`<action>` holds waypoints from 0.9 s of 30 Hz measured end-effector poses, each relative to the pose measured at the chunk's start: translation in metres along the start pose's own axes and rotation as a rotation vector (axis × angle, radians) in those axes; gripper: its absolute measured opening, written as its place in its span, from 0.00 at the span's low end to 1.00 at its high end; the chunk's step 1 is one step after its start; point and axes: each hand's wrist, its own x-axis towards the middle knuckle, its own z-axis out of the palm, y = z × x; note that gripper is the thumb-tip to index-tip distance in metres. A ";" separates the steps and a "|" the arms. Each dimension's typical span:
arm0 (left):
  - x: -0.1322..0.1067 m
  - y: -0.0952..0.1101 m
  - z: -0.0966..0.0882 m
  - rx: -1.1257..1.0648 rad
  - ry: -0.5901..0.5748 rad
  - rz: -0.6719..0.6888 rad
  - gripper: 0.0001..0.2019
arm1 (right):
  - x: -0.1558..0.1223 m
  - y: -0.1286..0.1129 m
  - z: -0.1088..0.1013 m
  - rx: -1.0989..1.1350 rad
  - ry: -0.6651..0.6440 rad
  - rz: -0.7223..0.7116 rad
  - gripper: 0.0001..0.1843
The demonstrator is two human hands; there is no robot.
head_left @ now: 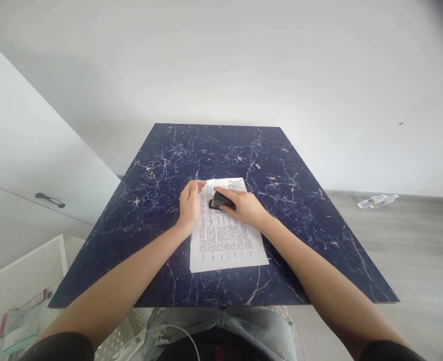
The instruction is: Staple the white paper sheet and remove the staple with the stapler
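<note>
A printed sheet of white paper lies in the middle of a dark blue marbled table. My right hand is closed on a small black stapler that sits on the upper part of the sheet. My left hand rests along the paper's upper left edge, fingers curled over the top corner and pressing it down. Both forearms reach in from the near edge.
A tiny dark object lies on the table beyond the paper. A white cabinet with a black handle stands on the left, a white perforated board below it. A plastic bottle lies on the grey floor at right.
</note>
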 end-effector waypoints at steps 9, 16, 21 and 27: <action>0.019 -0.014 -0.016 -0.018 0.065 0.012 0.17 | -0.055 0.040 -0.045 -0.128 -0.058 0.175 0.32; 0.028 -0.014 -0.020 0.038 0.096 0.031 0.16 | -0.110 0.100 -0.081 0.280 0.250 0.377 0.36; 0.065 -0.019 -0.049 0.065 0.295 0.021 0.12 | -0.082 0.137 -0.087 0.268 0.212 0.292 0.35; 0.090 -0.022 -0.074 -0.153 0.359 -0.102 0.09 | -0.041 0.151 -0.082 -0.063 -0.149 0.077 0.47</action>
